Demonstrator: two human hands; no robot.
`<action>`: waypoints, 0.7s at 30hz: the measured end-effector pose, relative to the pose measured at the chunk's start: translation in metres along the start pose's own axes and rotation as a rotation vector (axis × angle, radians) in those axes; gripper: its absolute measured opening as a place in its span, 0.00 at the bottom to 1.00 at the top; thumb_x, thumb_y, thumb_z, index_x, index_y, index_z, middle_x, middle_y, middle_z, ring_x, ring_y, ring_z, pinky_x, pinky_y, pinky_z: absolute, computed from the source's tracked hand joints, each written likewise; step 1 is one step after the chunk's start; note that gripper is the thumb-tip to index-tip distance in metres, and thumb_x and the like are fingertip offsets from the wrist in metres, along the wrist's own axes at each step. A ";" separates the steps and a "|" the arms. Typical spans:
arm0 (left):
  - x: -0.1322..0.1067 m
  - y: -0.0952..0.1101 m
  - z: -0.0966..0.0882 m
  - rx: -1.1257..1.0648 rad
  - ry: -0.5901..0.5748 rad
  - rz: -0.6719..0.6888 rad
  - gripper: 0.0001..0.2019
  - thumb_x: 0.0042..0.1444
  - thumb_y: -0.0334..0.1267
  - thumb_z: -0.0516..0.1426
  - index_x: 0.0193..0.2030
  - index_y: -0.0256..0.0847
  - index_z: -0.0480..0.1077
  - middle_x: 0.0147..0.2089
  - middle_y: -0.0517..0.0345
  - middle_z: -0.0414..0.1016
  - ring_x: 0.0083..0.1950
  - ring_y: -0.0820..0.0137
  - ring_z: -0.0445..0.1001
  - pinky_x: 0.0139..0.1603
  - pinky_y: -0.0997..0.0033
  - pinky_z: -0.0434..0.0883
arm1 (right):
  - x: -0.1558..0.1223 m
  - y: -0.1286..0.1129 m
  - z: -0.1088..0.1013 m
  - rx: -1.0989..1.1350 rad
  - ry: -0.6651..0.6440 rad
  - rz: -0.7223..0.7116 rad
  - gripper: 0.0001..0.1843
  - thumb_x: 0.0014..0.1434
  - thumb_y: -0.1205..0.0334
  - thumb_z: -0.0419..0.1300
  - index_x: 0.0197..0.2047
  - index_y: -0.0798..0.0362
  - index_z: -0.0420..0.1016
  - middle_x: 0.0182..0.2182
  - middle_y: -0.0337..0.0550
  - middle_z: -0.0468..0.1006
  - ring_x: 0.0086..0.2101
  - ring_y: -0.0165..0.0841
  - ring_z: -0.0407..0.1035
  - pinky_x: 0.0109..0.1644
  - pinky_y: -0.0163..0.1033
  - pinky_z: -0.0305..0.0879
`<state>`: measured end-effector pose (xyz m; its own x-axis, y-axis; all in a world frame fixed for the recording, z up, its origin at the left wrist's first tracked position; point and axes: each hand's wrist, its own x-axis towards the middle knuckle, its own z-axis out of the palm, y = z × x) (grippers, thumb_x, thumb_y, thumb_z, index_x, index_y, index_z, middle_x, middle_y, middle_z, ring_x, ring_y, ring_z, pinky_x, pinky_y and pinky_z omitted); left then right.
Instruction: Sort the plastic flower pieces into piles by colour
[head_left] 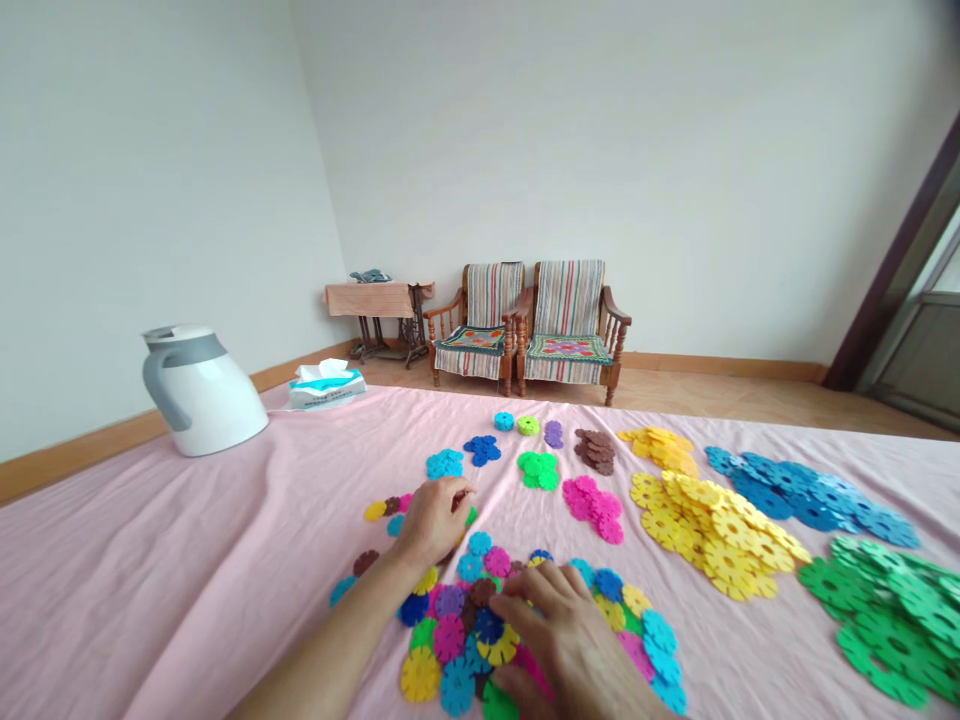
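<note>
Snowflake discs [449,637]: mixed colours, strewn over the pink cloth [225,570], beneath and around the right hand [559,615].
Left hand [441,512]: at the scatter's far left edge, fingers curled — cannot tell whether they pinch a disc.
Right hand: over the scatter — fingers bent and spread, thumb apart from forefinger.
Yellow heap [720,530]: right of the hands, between blue heap [817,492] and magenta pile [593,508].

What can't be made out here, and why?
Head view: mixed discs beneath the right hand, covered by it.
Head view: whether the left hand grips anything; its curl hides this.
Head view: part of the green pile, cut off by the right edge.
Head view: lettering on the tissue box, too small.
</note>
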<state>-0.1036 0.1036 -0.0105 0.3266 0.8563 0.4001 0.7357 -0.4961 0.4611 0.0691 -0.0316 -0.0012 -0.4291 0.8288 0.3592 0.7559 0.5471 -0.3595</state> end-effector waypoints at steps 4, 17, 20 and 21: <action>0.000 0.003 -0.002 -0.011 0.010 -0.016 0.09 0.53 0.31 0.54 0.34 0.42 0.77 0.32 0.58 0.79 0.33 0.70 0.75 0.37 0.75 0.67 | -0.001 0.008 0.019 -0.123 0.155 -0.084 0.17 0.46 0.54 0.67 0.39 0.49 0.73 0.35 0.39 0.77 0.36 0.37 0.68 0.39 0.41 0.59; 0.000 0.000 -0.002 0.009 -0.028 -0.003 0.09 0.55 0.30 0.53 0.34 0.40 0.76 0.30 0.58 0.77 0.32 0.71 0.73 0.36 0.75 0.65 | -0.013 0.004 0.000 -0.278 0.306 -0.306 0.17 0.59 0.74 0.47 0.50 0.58 0.68 0.25 0.42 0.76 0.26 0.33 0.67 0.36 0.40 0.61; 0.000 -0.001 -0.001 0.016 -0.031 -0.016 0.09 0.54 0.30 0.53 0.34 0.40 0.76 0.30 0.58 0.77 0.33 0.71 0.73 0.36 0.76 0.65 | -0.018 0.019 -0.019 -0.081 0.294 0.051 0.10 0.61 0.67 0.49 0.39 0.51 0.71 0.26 0.40 0.76 0.28 0.32 0.69 0.34 0.36 0.62; 0.000 -0.001 -0.001 0.018 -0.030 -0.011 0.09 0.54 0.30 0.53 0.34 0.40 0.76 0.31 0.58 0.78 0.33 0.71 0.73 0.36 0.76 0.65 | -0.020 0.028 -0.028 -0.021 0.295 0.173 0.09 0.62 0.64 0.50 0.36 0.51 0.72 0.27 0.41 0.77 0.29 0.32 0.70 0.34 0.36 0.63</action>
<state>-0.1047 0.1044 -0.0102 0.3356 0.8658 0.3712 0.7498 -0.4840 0.4511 0.1129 -0.0358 0.0058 -0.1341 0.8377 0.5294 0.8164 0.3962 -0.4201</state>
